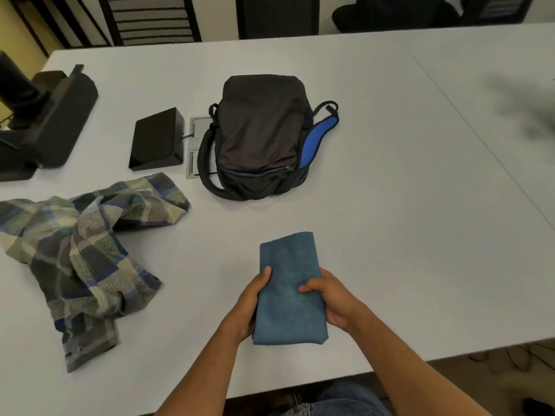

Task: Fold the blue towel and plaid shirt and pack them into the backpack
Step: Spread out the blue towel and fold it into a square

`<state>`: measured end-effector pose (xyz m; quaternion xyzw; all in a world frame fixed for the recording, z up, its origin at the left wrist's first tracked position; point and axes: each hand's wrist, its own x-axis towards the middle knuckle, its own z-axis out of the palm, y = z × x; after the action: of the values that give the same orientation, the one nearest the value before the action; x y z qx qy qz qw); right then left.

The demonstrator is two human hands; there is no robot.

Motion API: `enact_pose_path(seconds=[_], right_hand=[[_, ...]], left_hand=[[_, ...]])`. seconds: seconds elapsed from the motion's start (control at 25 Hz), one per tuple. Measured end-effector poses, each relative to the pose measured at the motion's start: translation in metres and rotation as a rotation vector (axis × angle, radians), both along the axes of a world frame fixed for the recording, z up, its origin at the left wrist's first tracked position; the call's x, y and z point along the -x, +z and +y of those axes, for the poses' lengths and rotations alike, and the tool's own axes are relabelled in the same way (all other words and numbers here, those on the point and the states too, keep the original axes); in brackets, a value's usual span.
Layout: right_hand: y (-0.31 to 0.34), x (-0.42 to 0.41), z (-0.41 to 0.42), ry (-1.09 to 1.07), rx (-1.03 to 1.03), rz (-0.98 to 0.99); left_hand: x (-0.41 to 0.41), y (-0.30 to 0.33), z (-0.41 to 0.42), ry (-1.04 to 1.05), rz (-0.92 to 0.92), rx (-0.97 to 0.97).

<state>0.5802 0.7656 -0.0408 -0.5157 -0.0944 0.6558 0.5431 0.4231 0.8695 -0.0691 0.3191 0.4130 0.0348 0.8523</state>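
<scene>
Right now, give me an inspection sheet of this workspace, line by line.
Surface: white table, bare on the right.
Job's things: blue towel folded; plaid shirt crumpled, unfolded; backpack lying flat, front zipper shut.
Clutter: black box, floor-box plate, black stand.
Grippers: left hand and right hand hold the towel's sides.
Cables: short lead by the box.
Surroundings: dark chairs behind the table.

A black wedge-shaped box [156, 139] is sitting at my eleven o'clock on the white table [405, 175]; what may be a monitor stand [45, 121] is resting at ten.
</scene>
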Motion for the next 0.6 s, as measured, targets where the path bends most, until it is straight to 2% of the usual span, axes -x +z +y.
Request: enact_pose_path(seconds=[0.12, 0.6], right_hand=[[0.003, -0.007, -0.026, -0.044, 0.009, -0.029], [-0.017, -0.073, -0.103, -0.248, 0.133, -0.181]], left_hand=[[-0.002, -0.004, -0.013, 0.013, -0.045, -0.034], [-0.070, 0.005, -0.056, -0.168, 0.126, -0.570]])
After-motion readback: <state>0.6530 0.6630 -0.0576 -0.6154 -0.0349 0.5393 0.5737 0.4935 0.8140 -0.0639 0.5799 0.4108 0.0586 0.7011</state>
